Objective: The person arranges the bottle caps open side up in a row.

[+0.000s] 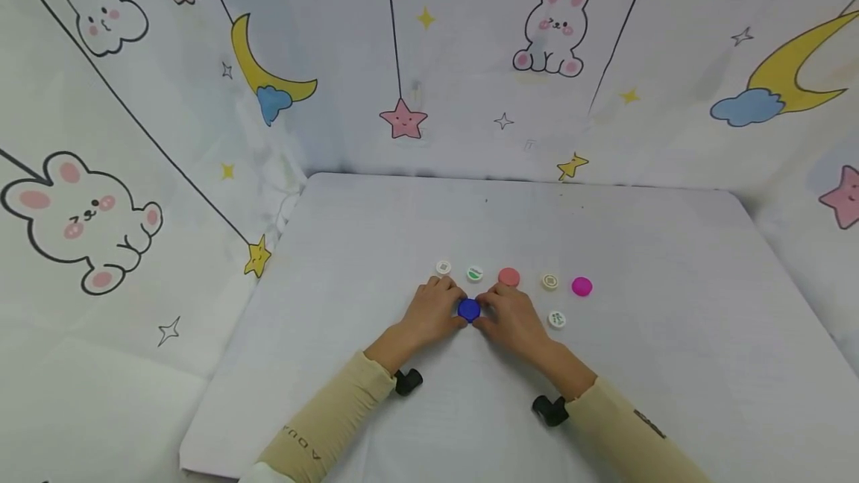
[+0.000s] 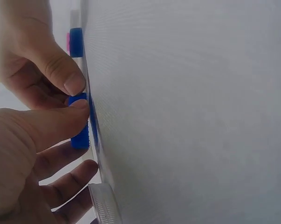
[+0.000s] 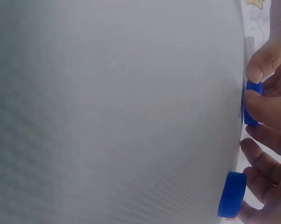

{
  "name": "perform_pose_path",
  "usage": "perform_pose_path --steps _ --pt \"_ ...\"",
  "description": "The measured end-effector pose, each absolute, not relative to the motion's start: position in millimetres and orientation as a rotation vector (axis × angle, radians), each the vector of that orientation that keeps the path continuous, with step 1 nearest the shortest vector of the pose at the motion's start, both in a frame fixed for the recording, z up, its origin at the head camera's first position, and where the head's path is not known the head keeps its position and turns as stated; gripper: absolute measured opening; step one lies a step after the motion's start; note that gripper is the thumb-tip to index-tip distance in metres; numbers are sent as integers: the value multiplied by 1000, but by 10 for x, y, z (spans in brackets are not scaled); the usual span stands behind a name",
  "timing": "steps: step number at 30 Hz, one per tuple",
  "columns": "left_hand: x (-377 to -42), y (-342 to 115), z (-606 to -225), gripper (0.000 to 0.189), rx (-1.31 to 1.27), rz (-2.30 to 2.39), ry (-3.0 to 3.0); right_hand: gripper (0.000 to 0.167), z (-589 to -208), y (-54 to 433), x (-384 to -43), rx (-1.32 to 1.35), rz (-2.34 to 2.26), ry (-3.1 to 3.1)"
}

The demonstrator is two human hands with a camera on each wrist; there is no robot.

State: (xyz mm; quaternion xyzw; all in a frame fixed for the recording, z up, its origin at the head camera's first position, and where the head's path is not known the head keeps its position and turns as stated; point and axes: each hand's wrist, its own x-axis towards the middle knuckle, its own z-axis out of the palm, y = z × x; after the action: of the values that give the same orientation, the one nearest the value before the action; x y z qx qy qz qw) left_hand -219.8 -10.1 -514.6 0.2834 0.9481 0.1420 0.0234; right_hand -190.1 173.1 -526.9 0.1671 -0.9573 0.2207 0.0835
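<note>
A blue bottle cap point(image 1: 469, 310) sits on the white table between both hands, its plain blue top facing up. My left hand point(image 1: 435, 311) pinches it from the left between thumb and forefinger. From the right, my right hand point(image 1: 513, 319) pinches the same cap. In the left wrist view the blue cap point(image 2: 79, 138) stands close to the tabletop, partly covered by the left thumb. The right wrist view shows the blue cap point(image 3: 254, 88) partly hidden behind the thumbs.
Behind the hands lie a white cap point(image 1: 444, 267), a white-and-green cap point(image 1: 474, 273), a coral cap point(image 1: 508, 276), a cream cap point(image 1: 549, 282) and a magenta cap point(image 1: 581, 286). Right of the right hand lies a blue-sided cap point(image 3: 232, 194) with a white printed face. Cartoon-printed cloth surrounds the table.
</note>
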Motion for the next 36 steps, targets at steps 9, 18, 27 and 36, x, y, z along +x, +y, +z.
perform_pose_path --steps 9,18,27,36 --pt "-2205 -95 -5108 40 940 580 2919 33 -5124 1754 -1890 475 668 -2872" --pt "-2203 -88 -5036 43 1016 679 2905 38 -4998 1794 -1868 474 751 -2859" --pt "-2191 -84 -5014 41 1052 664 2918 35 -5000 1800 -1866 519 804 -2806" --pt "-2183 -60 -5038 31 1030 752 2876 31 -4993 1826 -1854 543 867 -2726"
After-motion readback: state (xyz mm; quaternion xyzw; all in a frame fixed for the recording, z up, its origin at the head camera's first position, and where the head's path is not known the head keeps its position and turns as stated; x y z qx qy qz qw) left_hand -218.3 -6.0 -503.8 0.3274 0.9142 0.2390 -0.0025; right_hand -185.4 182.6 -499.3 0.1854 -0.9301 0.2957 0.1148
